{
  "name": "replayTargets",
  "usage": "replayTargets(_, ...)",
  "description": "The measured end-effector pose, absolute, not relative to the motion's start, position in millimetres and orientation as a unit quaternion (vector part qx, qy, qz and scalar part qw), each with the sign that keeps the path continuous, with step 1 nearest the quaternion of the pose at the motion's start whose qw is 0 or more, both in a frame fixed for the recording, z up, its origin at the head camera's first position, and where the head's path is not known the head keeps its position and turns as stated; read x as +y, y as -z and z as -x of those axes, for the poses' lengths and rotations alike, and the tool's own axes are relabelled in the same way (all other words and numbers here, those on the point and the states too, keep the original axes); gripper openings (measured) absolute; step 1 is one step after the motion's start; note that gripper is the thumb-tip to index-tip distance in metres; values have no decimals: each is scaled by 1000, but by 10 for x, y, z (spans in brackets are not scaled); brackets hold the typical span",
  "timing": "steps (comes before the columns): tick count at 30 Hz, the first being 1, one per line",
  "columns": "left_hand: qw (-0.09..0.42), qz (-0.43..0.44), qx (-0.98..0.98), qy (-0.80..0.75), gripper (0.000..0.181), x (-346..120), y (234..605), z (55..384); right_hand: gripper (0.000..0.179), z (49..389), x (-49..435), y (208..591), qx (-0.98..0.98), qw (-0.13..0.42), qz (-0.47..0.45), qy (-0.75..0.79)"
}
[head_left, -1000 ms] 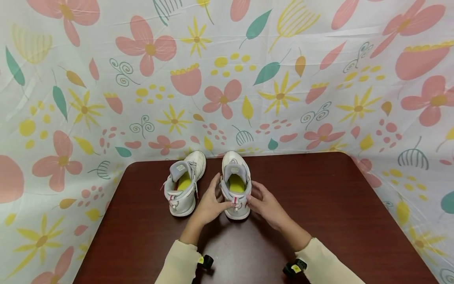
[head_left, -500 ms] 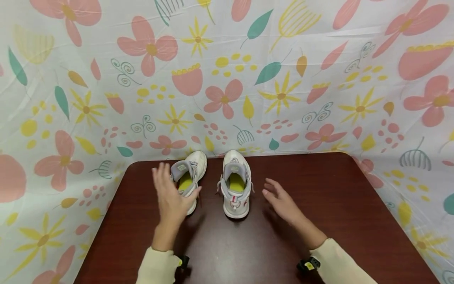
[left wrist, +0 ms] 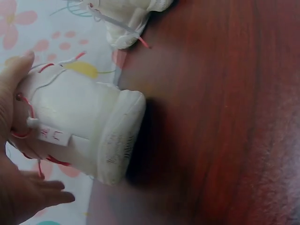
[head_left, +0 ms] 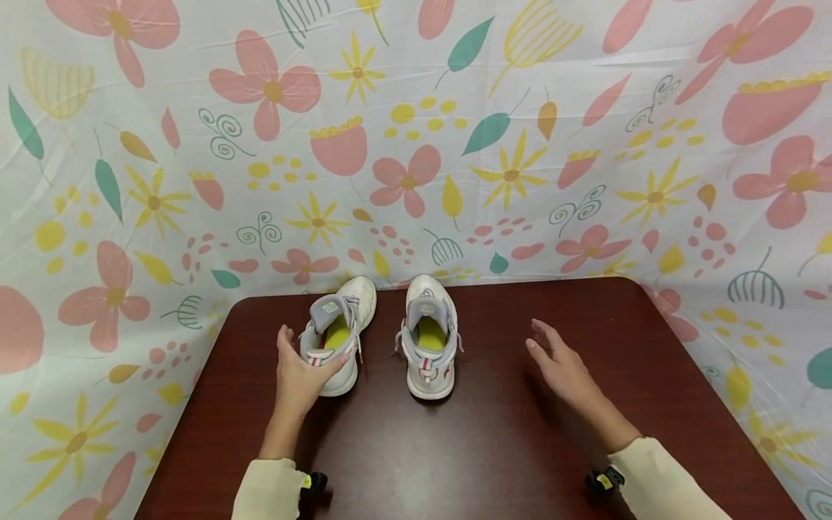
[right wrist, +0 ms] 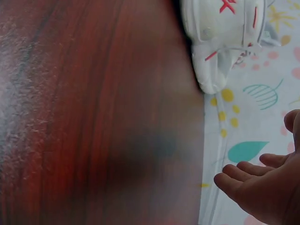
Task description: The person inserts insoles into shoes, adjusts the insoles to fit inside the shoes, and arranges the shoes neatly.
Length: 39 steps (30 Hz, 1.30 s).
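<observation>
Two white sneakers with yellow insoles stand side by side, heels toward me, in the head view. My left hand [head_left: 302, 379] is at the heel of the left sneaker [head_left: 338, 347], its thumb on the inner side and fingers spread on the outer side. In the left wrist view, that sneaker's heel [left wrist: 75, 122] with red stitching lies between thumb and fingers, the fingers apart from it. The right sneaker [head_left: 430, 339] stands untouched, laces at both sides. My right hand [head_left: 568, 372] hovers to its right with relaxed fingers, holding nothing.
The sneakers stand on a dark red-brown wooden table [head_left: 650, 347], toes near its back edge. A white cloth with printed flowers [head_left: 455, 108] hangs behind it. A small black device [head_left: 604, 479] is worn at the right wrist.
Both hands have left the right sneaker. The left hand has moved left and down to the left sneaker's heel; the right hand has drawn away to the right. Both sneakers stay in place.
</observation>
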<state>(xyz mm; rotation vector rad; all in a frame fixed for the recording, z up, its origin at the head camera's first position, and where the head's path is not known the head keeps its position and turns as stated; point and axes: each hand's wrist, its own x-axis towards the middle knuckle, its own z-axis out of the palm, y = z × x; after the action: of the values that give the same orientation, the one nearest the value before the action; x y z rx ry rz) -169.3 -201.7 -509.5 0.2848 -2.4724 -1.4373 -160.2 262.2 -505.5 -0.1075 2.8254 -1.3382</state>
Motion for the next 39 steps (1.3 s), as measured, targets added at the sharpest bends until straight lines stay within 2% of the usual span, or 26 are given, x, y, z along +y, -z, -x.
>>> replayTargets(3,101,-107,-858,492,130,-2027,5141,1698,68,1598,2612,5088,904,10,36,425)
replayTargets(6,93,-107,-865,482,121,-2019,5162,1707,68,1603,2558,5109,900,16,38,435)
replayTargets(11,112,-100,-862,483,108,-1971,5198,1712,66,1617,2400,5132,887,23,43,458)
replayTargets(24,171,-100,-844,498,103,-1587,5217,1603,62,1752,1919,5071,868,15,61,492)
replayTargets(34,174,-63,-836,517,99,-1238,5218,1555,61,1732,1693,4997,840,65,58,536)
replayTargets(39,175,-54,-835,519,98,-1131,5208,1534,62,1706,1573,5067,837,71,62,539)
